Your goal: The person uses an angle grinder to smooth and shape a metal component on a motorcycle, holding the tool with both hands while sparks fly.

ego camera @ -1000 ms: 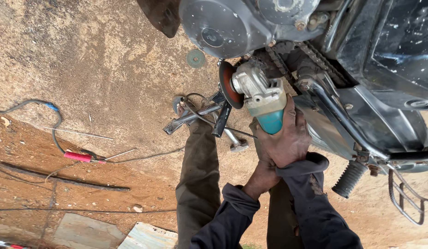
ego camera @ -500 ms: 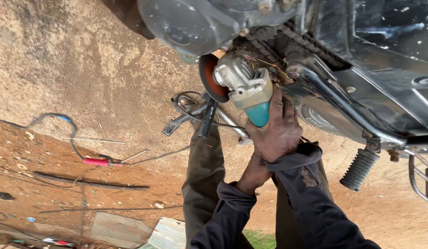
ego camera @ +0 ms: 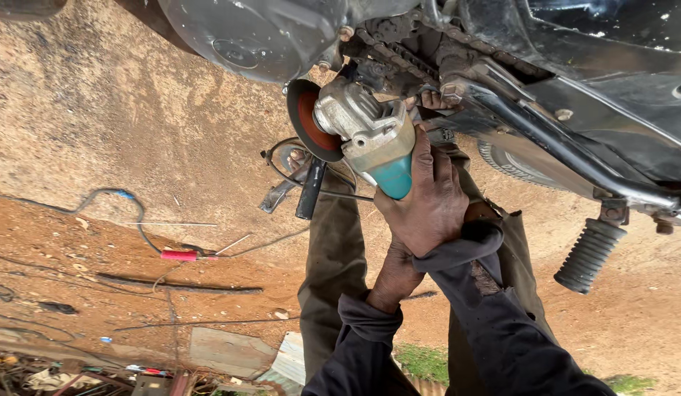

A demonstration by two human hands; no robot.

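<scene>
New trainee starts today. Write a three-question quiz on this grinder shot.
1. True or false: the angle grinder lies on the ground.
2. Which hand wraps the grinder's teal body: A left, B right?
3. What hangs at the picture's right, below the motorcycle frame?

Key:
1. False; it is held up near the chain.
2. B, the right hand; the left hand sits beneath it.
3. A ribbed black footpeg.

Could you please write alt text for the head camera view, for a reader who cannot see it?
The right hand grips a teal-bodied angle grinder, its disc raised near a motorcycle's chain; the left hand sits under the right wrist. Wires and a red-handled tool lie on bare dirt.
</scene>
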